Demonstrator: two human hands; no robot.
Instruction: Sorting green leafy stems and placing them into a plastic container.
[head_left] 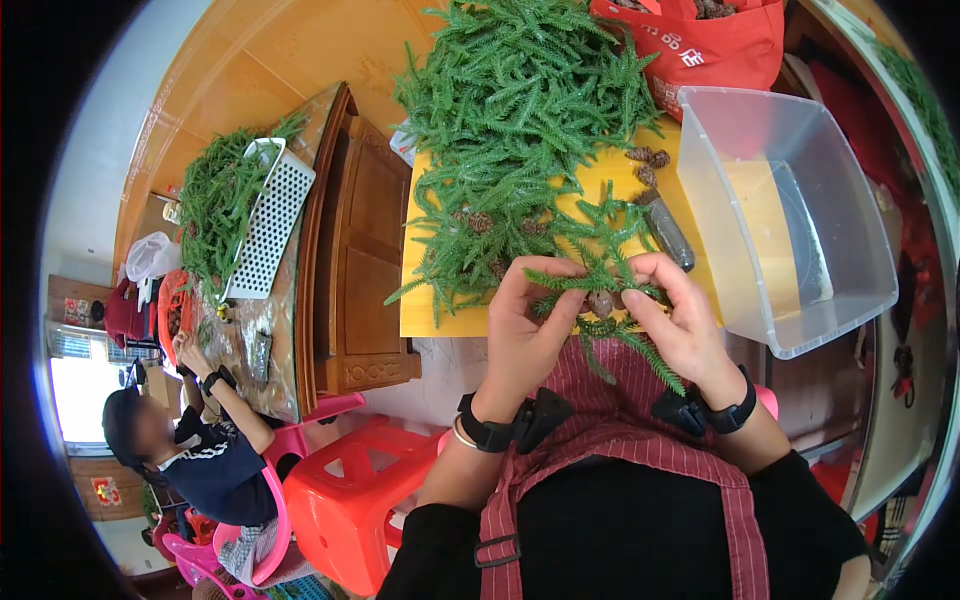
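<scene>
Above my apron, at the near edge of the yellow table [425, 322], both my hands hold a green pine sprig [640, 345]. A small brown pine cone [601, 304] sits among its needles, between my fingers. My left hand [540, 325] pinches the sprig from the left. Thumb and fingers of my right hand [682, 325] are closed on it from the right. Just beyond lies a dark, clear-wrapped bundle [671, 236], its contents hard to make out. A large heap of pine sprigs [530, 90] covers the table's far and left part, with a few pine cones [480, 222] among them.
A clear plastic bin [840, 230] stands on the right, beside a red bag [725, 50] of pine cones. Loose cones [648, 160] lie near it. Left are a red stool [345, 500] and another table, with a white basket [275, 225], more sprigs and a seated person [215, 450] working.
</scene>
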